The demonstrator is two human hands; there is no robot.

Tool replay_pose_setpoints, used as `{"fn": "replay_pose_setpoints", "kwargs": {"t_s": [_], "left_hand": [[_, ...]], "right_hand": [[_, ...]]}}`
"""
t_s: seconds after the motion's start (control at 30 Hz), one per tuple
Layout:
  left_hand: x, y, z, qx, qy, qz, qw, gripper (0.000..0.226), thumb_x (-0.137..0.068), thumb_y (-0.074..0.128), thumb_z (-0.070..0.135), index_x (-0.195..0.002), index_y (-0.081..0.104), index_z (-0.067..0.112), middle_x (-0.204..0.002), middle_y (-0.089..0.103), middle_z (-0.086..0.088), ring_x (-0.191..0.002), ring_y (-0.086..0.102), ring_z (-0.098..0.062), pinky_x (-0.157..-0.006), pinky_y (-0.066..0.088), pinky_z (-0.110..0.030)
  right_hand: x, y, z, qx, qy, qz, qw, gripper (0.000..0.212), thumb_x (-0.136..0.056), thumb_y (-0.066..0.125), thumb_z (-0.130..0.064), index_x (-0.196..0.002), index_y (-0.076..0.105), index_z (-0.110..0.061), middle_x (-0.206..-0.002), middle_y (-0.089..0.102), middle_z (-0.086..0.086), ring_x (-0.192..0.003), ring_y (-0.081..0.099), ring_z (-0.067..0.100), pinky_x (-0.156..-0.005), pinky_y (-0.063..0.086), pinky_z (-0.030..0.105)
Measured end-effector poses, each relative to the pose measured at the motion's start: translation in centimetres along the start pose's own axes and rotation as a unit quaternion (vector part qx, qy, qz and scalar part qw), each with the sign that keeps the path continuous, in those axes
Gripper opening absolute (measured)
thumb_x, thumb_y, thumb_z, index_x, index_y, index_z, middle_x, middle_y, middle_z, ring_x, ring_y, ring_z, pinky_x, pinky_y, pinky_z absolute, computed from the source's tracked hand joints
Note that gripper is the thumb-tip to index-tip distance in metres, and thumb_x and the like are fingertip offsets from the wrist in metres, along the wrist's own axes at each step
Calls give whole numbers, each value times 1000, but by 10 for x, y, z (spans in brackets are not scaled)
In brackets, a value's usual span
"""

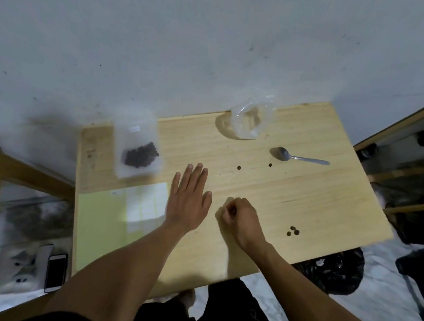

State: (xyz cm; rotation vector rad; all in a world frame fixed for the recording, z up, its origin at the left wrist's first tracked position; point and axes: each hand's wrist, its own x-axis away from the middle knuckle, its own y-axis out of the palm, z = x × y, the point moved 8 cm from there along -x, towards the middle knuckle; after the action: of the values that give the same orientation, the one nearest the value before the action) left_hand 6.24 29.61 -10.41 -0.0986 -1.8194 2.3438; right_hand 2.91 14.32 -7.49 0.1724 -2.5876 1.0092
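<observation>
Pellets (297, 232) loose, left hand (189, 199) flat, right hand (239, 218) curled

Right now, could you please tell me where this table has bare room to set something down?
Free: between the spoon and the three pellets, and the near edge beside the right hand. Crowded: the left, with pellet bag, green sheet, left hand.

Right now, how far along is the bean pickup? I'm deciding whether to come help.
A pile of beans already sits in the bag. The right hand is curled on the table, its contents hidden; the left hand lies flat. Still loose: two beans near the spoon and three more beans by the table's right edge.
</observation>
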Motion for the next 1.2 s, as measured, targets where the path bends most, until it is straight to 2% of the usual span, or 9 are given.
{"fn": "replay_pose_setpoints", "kwargs": {"t_s": [0.1, 0.23, 0.47, 0.63, 0.73, 0.87, 1.0, 1.1, 1.2], "left_hand": [[-1, -1, 1, 4, -22, 2, 1000, 60, -99, 31, 40, -153, 27, 17, -163, 20, 1, -152, 9, -18, -123, 10, -47], [0, -7, 6, 21, -72, 25, 997, 55, -97, 35, 37, -150, 35, 19, -160, 27, 4, -151, 15, -16, -122, 13, -47], [-2, -12, 9, -1, -85, 37, 996, 53, -97, 37, 38, -147, 38, 20, -159, 30, 3, -150, 17, -16, -120, 17, -48], [0, -21, 13, 6, -69, 104, 992, 50, -95, 46, 32, -142, 49, 15, -154, 40, 0, -148, 26, -17, -117, 24, -49], [0, -22, 12, 11, -60, 121, 991, 50, -94, 48, 31, -141, 51, 14, -153, 42, -1, -147, 28, -18, -116, 25, -49], [-1, -22, 13, 17, -57, 131, 990, 50, -93, 50, 30, -140, 53, 13, -151, 44, -3, -146, 30, -19, -116, 26, -50], [0, -22, 12, 17, -61, 128, 990, 50, -93, 49, 31, -140, 52, 14, -152, 43, -1, -147, 28, -18, -117, 24, -49], [-1, -19, 11, 13, -72, 105, 992, 50, -95, 47, 33, -142, 49, 16, -154, 40, 1, -148, 25, -16, -119, 22, -47], [-1, -16, 10, 9, -83, 84, 993, 51, -95, 46, 34, -144, 46, 18, -156, 37, 3, -149, 22, -15, -120, 18, -46]], "right_hand": [[-7, -11, 13, -93, 71, 35, 993, 10, -91, 57, -15, -84, 58, -8, -75, 59, -5, -68, 55, 5, -61, 42, 15], [-27, -25, 17, -181, 86, 24, 979, 13, -90, 57, -7, -84, 58, -18, -85, 62, -7, -82, 59, 10, -73, 43, 18], [-85, -60, 4, -114, 10, 37, 993, 8, -92, 58, -16, -98, 63, -15, -85, 66, -8, -70, 59, -5, -65, 42, 3], [-109, -55, -3, -89, -16, -25, 996, 12, -87, 57, -17, -98, 60, -14, -80, 66, -2, -82, 68, 15, -78, 54, 36], [-113, -55, -11, -27, -53, -36, 998, 3, -87, 57, -9, -88, 58, -12, -71, 63, 0, -73, 60, 17, -77, 51, 37], [-111, -50, -15, 10, -70, -48, 996, 10, -83, 47, -15, -73, 50, -15, -71, 60, 3, -71, 56, 19, -71, 51, 41], [-111, -50, -15, 70, -67, -66, 993, 11, -94, 48, -17, -88, 55, -11, -87, 59, 7, -79, 53, 21, -72, 40, 30], [-107, -63, -6, 16, -20, -46, 999, 9, -95, 52, -17, -88, 56, -13, -81, 58, 1, -73, 51, 14, -69, 38, 25], [-103, -79, 18, -161, 84, 2, 983, 14, -91, 53, -11, -80, 60, -10, -73, 62, -3, -68, 57, 9, -59, 45, 15]]}}
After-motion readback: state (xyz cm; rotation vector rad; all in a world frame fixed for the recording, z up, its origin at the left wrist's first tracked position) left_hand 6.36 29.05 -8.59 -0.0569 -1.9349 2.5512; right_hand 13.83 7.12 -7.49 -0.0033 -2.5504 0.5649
